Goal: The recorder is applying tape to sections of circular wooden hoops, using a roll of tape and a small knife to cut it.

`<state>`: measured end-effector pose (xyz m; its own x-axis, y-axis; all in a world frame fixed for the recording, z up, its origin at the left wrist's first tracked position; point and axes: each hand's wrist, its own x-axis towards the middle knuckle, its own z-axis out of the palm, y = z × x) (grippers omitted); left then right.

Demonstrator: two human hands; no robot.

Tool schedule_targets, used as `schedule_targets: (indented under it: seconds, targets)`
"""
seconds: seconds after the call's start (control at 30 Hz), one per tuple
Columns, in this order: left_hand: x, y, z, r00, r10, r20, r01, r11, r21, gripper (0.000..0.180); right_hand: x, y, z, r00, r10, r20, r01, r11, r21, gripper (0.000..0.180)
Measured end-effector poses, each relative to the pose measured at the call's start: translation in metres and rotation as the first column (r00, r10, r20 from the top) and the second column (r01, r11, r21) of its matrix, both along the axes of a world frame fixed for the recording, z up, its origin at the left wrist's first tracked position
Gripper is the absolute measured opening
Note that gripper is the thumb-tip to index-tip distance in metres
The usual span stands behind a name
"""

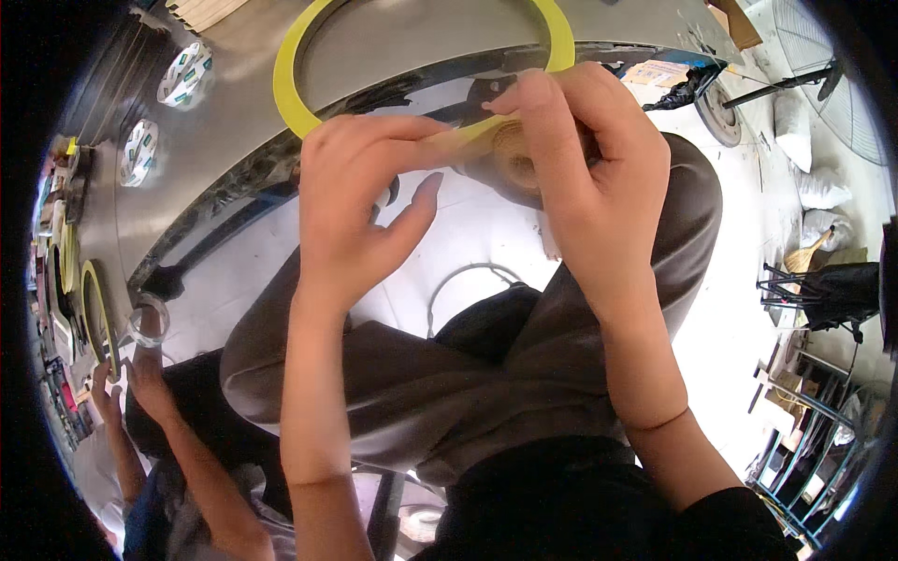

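Observation:
Both of my hands are raised above my lap, in front of the table's near edge. A narrow yellow strip of tape [479, 132] stretches between them, slightly blurred. My left hand [351, 192] has the strip's left end at its extended fingers, while its thumb stands apart below. My right hand [603, 164] is curled round a roll of tape with a brown core [516, 166], its thumb and index finger close to the strip. Part of the roll is hidden behind the right fingers. Just beyond my hands, a flat yellow ring [297, 70] lies on the table, overhanging its edge.
The metal table [224, 131] has a dark, worn edge. Two white printed tape rolls [185, 73] stand at its left. A co-worker's hands [140, 379] are at lower left beside another yellow ring [96, 313]. A fan [828, 70] and a blue rack [809, 449] stand right.

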<state>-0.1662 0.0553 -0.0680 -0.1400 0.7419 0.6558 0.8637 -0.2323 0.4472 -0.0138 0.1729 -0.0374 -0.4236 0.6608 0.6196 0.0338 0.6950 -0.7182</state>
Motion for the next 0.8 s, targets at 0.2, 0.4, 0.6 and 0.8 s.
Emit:
schedule_targets:
  seconds: [0.2,0.4,0.6,0.8]
  targets:
    - [-0.0001,0.0016,-0.0039,1.0,0.02,0.017,-0.02,1.0,0.022,0.025,-0.001,0.0003,0.0006,1.0,-0.002,0.012,0.004,0.995,-0.1,0.027]
    - [-0.0019,0.0026,-0.0064,0.999,0.014,-0.052,-0.013,1.0,0.024,0.025,0.0002,0.0023,0.0006,0.999,-0.016,0.049,0.025,0.984,-0.174,0.029]
    - [0.0016,0.0041,-0.006,0.999,0.036,0.021,-0.037,0.999,0.027,0.021,0.0017,0.0057,-0.0008,1.0,-0.006,0.017,0.011,0.947,-0.322,0.033]
    - [0.0022,0.0048,-0.0062,0.999,0.044,0.004,-0.044,0.998,0.051,0.021,0.0025,0.0047,0.0039,0.994,0.005,0.106,0.031,0.939,-0.341,0.042]
